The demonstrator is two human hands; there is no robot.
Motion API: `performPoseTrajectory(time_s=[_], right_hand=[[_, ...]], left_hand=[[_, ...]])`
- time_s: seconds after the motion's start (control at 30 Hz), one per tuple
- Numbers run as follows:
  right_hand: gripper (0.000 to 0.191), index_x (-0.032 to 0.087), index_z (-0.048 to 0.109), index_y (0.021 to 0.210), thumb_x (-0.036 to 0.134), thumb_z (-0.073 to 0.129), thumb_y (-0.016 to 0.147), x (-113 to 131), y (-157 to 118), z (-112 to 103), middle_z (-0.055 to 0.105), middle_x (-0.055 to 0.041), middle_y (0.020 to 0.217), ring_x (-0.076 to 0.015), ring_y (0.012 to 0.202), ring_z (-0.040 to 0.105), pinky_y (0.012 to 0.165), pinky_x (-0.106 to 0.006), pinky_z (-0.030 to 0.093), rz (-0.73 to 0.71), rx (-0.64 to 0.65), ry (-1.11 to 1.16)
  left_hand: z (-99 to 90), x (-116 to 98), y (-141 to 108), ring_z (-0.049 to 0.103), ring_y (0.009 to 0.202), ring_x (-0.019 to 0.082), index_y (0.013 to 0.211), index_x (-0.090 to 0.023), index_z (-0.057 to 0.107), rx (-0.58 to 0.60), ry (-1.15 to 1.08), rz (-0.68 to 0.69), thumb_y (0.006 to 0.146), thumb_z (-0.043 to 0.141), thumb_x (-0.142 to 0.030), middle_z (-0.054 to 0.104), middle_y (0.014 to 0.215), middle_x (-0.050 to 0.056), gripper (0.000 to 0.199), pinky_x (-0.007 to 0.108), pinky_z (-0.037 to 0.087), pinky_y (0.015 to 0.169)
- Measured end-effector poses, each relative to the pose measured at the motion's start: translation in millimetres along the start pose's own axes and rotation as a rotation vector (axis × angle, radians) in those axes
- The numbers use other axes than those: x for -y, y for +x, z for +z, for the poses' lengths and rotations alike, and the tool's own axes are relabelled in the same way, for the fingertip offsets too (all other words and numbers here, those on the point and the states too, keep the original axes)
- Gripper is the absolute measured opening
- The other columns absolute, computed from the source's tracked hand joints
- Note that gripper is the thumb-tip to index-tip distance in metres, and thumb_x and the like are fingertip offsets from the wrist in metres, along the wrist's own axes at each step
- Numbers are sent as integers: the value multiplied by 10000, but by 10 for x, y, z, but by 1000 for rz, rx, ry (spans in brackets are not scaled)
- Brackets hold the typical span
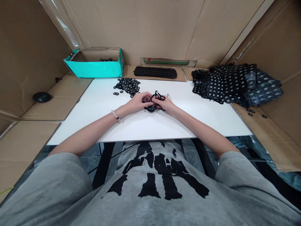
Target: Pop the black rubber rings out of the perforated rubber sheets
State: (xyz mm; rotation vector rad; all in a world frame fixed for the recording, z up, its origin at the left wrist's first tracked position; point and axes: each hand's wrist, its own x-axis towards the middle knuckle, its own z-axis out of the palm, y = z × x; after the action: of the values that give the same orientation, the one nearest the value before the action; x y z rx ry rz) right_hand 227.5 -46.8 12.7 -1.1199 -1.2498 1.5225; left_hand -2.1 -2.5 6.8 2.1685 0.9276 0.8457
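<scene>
Two bare hands meet over one black tangle of linked rings (153, 102), which sits near the middle of a white table (199, 121). The left hand (135, 103) and right hand (164, 103) are both closed in on the tangle, their fingertips nearly meeting and pinching it from either side; the fingers partly hide exactly how each one grips it.

Just behind the left hand lies one loose pile of similar black rings (127, 86), with a few single rings (116, 93) scattered beside it. Beyond the table's far edge are one teal cardboard box (94, 69) holding a few black pieces and one long black strip of linked rings (155, 72) lying on cardboard. To the right, one large heap of black sheets with pale dots (235, 84) overlaps the table's corner, and about five small rings (251, 111) lie on the cardboard sheet (270, 135) below it. Cardboard lines the surrounding walls.

Both forearms angle inward from the near table edge, resting on or just above the white top. One beaded bracelet (115, 116) circles the left wrist, and a grey printed T-shirt (150, 185) fills the lower view.
</scene>
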Motion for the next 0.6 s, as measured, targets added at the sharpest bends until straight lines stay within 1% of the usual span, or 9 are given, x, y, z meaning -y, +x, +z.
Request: performPoseTrajectory(time_s=[0.1, 0.17, 0.23, 0.33, 0.4, 0.47, 0.53, 0.6], right_hand=[[208, 197, 796, 934, 215, 1004, 925, -21, 2, -16, 752, 45, 693, -99, 614, 606, 602, -192, 509, -7, 9, 7], [227, 184, 797, 901, 188, 1024, 909, -16, -9, -5, 714, 42, 653, -98, 594, 586, 567, -189, 486, 7, 16, 20], [285, 186, 754, 825, 161, 1017, 931, 3, -19, 24, 673, 42, 619, -91, 565, 551, 522, -185, 442, 17, 3, 26], [365, 200, 692, 768, 126, 967, 998, 42, -17, 85, 651, 39, 608, -85, 548, 517, 490, -184, 400, 12, -31, 31], [367, 203, 685, 769, 98, 911, 1039, 59, -6, 115, 645, 38, 611, -91, 552, 522, 488, -189, 392, 10, -51, 39], [371, 206, 677, 769, 78, 856, 1068, 58, 4, 124, 643, 36, 614, -95, 557, 528, 494, -194, 389, 21, -65, 49], [370, 214, 662, 777, 99, 855, 1072, 41, 8, 112, 650, 40, 622, -94, 554, 512, 509, -202, 396, 31, -70, 56], [348, 224, 659, 808, 156, 884, 1064, 20, 4, 88, 670, 50, 647, -93, 560, 490, 543, -211, 419, 28, -68, 53]], left_hand=[[-5, 26, 38, 751, 858, 208, 1063, -183, 860, -37, -231, -150, 750, 1065, -507, 862, 936, 50, 495, 348, 581, 860], [-61, 49, 68, 754, 807, 192, 1021, -182, 849, -46, -373, -245, 630, 1134, -448, 851, 873, 33, 552, 341, 594, 849], [-121, 64, 94, 737, 748, 177, 1004, -181, 857, -53, -452, -312, 572, 1156, -394, 827, 793, 12, 567, 334, 597, 827], [-161, 71, 131, 722, 714, 167, 982, -174, 879, -129, -520, -375, 587, 1138, -338, 800, 732, 1, 501, 333, 615, 825], [-148, 66, 152, 724, 725, 169, 990, -174, 891, -195, -551, -410, 608, 1121, -297, 798, 738, 0, 463, 340, 635, 848], [-114, 53, 161, 721, 739, 172, 1019, -177, 905, -234, -559, -426, 630, 1103, -266, 801, 757, -3, 446, 347, 647, 867], [-76, 33, 152, 713, 753, 170, 1067, -178, 919, -241, -551, -404, 661, 1081, -249, 802, 771, -8, 442, 339, 640, 871], [-46, 13, 130, 708, 763, 162, 1119, -178, 922, -222, -558, -364, 690, 1066, -250, 806, 785, -14, 458, 323, 624, 864]])
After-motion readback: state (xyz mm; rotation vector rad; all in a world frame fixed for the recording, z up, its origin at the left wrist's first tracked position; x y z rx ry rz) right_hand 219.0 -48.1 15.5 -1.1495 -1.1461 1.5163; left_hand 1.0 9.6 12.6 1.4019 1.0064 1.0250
